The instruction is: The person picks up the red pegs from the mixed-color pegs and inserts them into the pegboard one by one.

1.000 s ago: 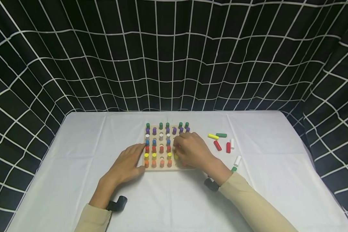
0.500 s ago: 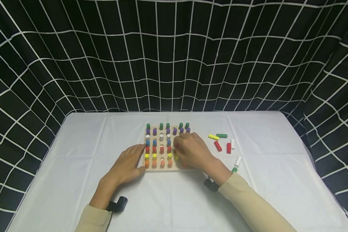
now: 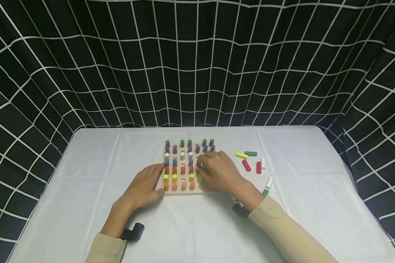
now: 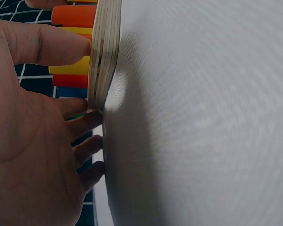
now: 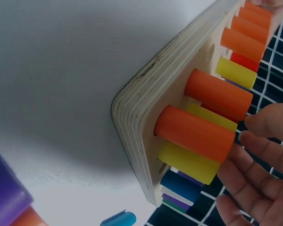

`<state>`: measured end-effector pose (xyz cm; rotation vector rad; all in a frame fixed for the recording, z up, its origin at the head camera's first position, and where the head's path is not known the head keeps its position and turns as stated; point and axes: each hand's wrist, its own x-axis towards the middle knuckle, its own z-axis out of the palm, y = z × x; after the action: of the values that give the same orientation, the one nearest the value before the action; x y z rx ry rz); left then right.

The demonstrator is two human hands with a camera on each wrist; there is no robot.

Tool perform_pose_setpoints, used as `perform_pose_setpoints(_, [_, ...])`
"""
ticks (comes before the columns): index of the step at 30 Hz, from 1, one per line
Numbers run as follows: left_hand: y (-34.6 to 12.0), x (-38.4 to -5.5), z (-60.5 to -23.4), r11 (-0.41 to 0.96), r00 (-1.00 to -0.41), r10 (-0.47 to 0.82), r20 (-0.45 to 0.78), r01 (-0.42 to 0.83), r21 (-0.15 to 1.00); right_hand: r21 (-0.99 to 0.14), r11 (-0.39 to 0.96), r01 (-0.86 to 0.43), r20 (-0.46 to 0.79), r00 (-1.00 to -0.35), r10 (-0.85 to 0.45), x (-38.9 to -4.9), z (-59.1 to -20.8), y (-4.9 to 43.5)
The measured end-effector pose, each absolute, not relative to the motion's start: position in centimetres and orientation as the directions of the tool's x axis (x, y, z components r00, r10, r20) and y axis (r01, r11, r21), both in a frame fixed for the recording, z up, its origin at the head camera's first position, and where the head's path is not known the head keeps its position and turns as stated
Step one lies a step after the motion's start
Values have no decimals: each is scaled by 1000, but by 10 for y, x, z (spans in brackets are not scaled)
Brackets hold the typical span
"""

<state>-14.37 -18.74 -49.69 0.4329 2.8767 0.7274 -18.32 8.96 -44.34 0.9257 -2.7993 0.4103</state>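
Observation:
A wooden pegboard (image 3: 179,193) lies on the table, with rows of green, purple, white, blue, red, yellow and orange pegs upright in it. My left hand (image 3: 144,186) rests along its left edge, fingers fairly straight; the thumb (image 4: 61,44) touches the board's side in the left wrist view. Over the right part of the board, my right hand (image 3: 218,171) bends down with thumb and fingers pinching the top of a red peg (image 5: 221,113), mostly hidden behind orange and yellow pegs. Near the board's corner stands an orange peg (image 5: 195,134).
Loose pegs lie right of the board: a yellow peg (image 3: 241,155), a green peg (image 3: 251,153), red pegs, and white pegs such as the white peg (image 3: 269,182). Another green peg (image 3: 265,192) lies by the right sleeve. A gridded black curtain (image 3: 197,73) surrounds the white-covered table.
Both hands stay almost where they were, the right one over the same part of the board. The view shifts only slightly.

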Motion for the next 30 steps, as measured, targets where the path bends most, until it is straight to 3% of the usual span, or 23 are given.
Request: perform_pose_setpoints(30, [-187,-144,-495,840,-948,309,-78,234,491,-228,830,-509,286,-850,-443,-170,-452,155])
